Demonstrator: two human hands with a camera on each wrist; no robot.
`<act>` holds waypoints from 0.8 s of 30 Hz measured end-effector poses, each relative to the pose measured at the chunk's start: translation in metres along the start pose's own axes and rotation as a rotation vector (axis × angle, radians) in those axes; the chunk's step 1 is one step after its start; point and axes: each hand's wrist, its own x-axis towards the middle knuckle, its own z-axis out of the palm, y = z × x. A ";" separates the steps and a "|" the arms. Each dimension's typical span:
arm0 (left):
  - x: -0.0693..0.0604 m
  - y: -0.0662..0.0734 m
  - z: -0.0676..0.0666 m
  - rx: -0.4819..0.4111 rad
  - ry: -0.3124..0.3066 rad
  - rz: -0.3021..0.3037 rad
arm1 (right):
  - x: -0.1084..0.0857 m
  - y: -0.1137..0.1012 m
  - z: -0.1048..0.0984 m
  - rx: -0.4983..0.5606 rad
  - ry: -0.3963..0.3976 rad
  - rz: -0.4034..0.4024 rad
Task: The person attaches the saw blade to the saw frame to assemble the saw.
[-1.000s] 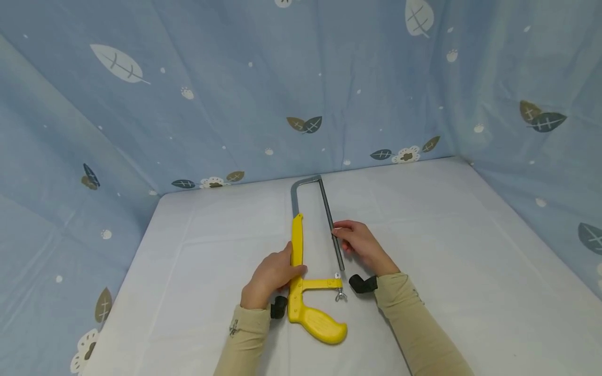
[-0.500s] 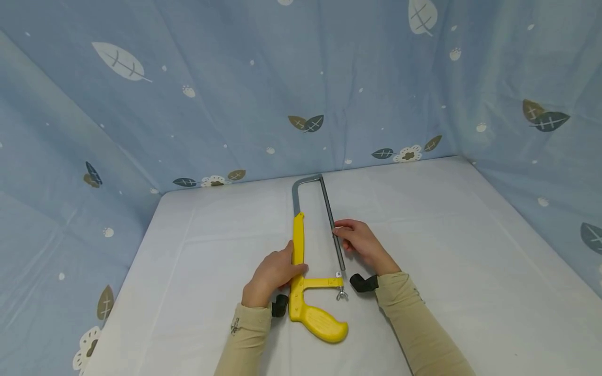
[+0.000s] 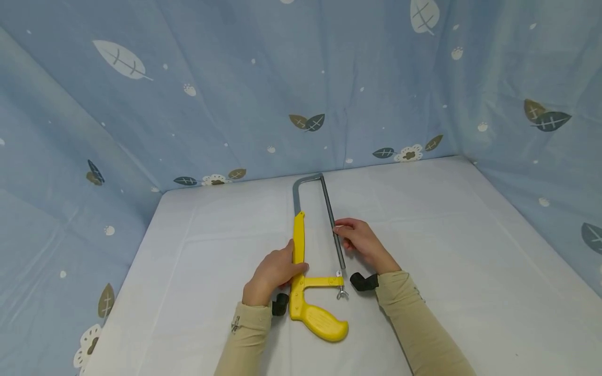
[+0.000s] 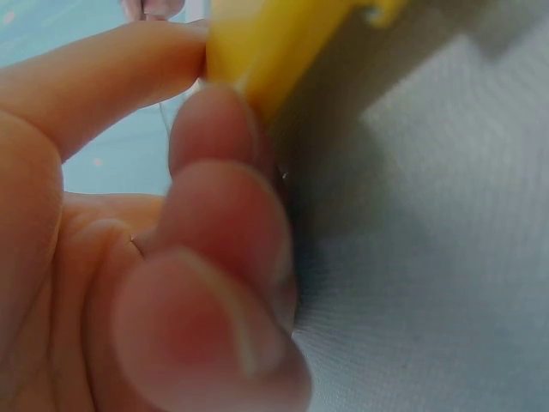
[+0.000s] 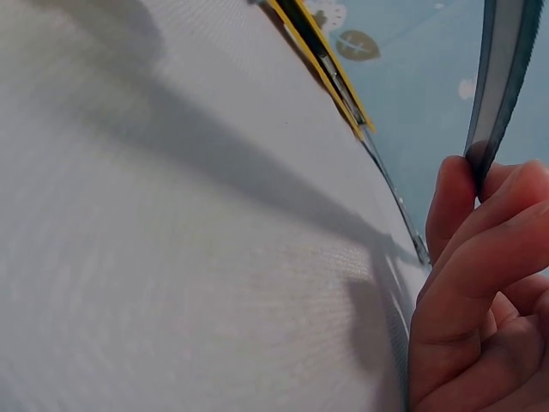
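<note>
A hacksaw frame (image 3: 299, 235) with a yellow body, yellow handle and grey bent front lies on the white-covered table. My left hand (image 3: 274, 271) holds its yellow bar, thumb over the top; in the left wrist view, the fingers (image 4: 206, 318) curl under it. My right hand (image 3: 364, 243) pinches a dark, toothed hacksaw blade (image 5: 506, 77) between thumb and fingers. The blade's far end meets the tip of the grey front; whether it is hooked there I cannot tell. Its near end stops just short of the metal pin with the wing nut (image 3: 342, 293) on the yellow crosspiece.
A white cloth (image 3: 226, 219) covers the table. Blue leaf-patterned curtain (image 3: 244, 94) hangs at the back and both sides, close behind the saw's far end. Black wrist-worn pieces (image 3: 363, 282) sit by each cuff.
</note>
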 end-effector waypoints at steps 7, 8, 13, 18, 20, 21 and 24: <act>0.001 0.000 0.000 0.008 0.004 -0.013 | 0.000 -0.002 0.001 0.015 -0.002 0.009; 0.001 0.000 0.000 0.009 0.006 -0.015 | 0.000 -0.003 0.001 0.018 0.001 0.006; 0.002 -0.001 0.000 0.010 0.006 -0.017 | 0.001 -0.002 0.000 0.023 0.013 -0.004; 0.002 -0.002 0.000 0.004 0.002 -0.012 | 0.002 0.000 0.000 0.035 0.012 -0.002; 0.001 -0.001 0.000 0.005 0.007 -0.006 | 0.002 0.000 -0.001 0.053 0.012 -0.005; 0.001 -0.001 0.000 0.006 0.008 -0.005 | 0.002 0.000 -0.001 0.065 0.013 -0.007; 0.001 -0.001 0.001 0.003 0.005 -0.007 | 0.002 0.001 -0.002 0.091 0.016 -0.009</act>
